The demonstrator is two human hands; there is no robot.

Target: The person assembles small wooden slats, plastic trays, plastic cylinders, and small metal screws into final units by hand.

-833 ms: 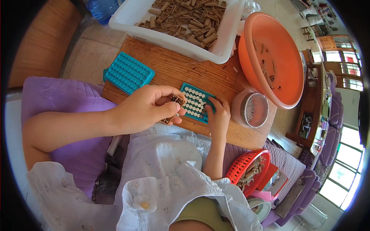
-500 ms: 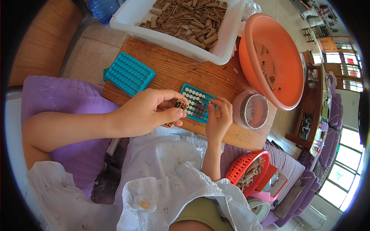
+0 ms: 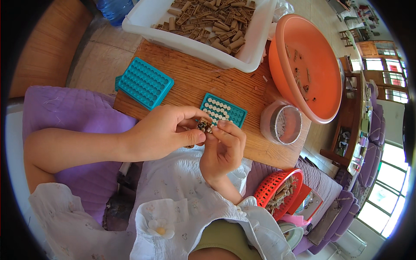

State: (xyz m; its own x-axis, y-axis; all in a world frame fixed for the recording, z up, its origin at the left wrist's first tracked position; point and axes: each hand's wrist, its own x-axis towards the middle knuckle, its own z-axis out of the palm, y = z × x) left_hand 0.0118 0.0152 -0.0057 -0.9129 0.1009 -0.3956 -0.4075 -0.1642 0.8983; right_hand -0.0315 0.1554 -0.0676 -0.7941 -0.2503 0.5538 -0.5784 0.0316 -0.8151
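Closed around a small brown plastic part (image 3: 203, 125), my left hand (image 3: 158, 128) holds it over the table's near edge, its dark hollow side facing up. Against that part my right hand (image 3: 223, 149) brings thumb and fingertips together in a pinch. Whatever lies between those fingertips is too small and covered to make out. Just beyond both hands sits a teal tray (image 3: 236, 115) of small pits, with rows of white round pieces (image 3: 219, 106) in part of it. My fingers hide its near corner.
Another teal pitted tray (image 3: 145, 82) lies on the table at left. Behind stands a white bin (image 3: 251, 65) full of brown plastic parts. An orange basin (image 3: 323, 73) and a clear jar (image 3: 284, 123) are at right. A red basket (image 3: 264, 190) sits below them, beside the table.
My right hand has moved left and toward me, from over the teal tray to the brown part. The tray's rows, earlier partly covered, now show more. My left hand has hardly moved.
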